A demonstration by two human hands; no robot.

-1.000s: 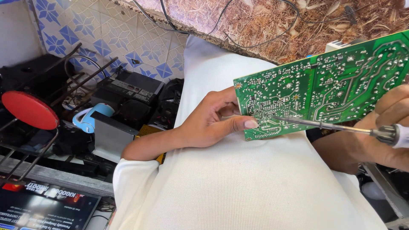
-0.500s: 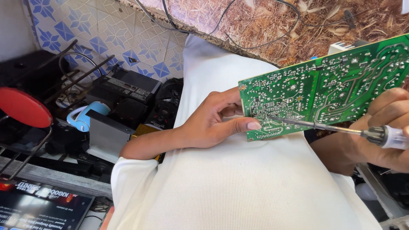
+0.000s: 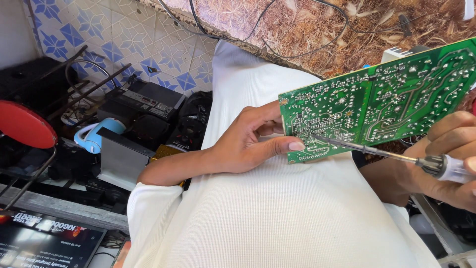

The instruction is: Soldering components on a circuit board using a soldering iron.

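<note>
At nine o'clock we see a red disc (image 3: 24, 124) and a light blue tape roll (image 3: 94, 135) among dark electronics. Near centre, our left hand (image 3: 248, 141) pinches the lower left corner of the green circuit board (image 3: 382, 101), which tilts up toward two o'clock. At four o'clock our right hand (image 3: 453, 159) grips a soldering iron (image 3: 396, 156), its tip touching the board.

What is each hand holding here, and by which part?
Left hand pinches the green circuit board at its lower-left edge. Right hand grips the metal-tipped soldering iron by its handle.
</note>
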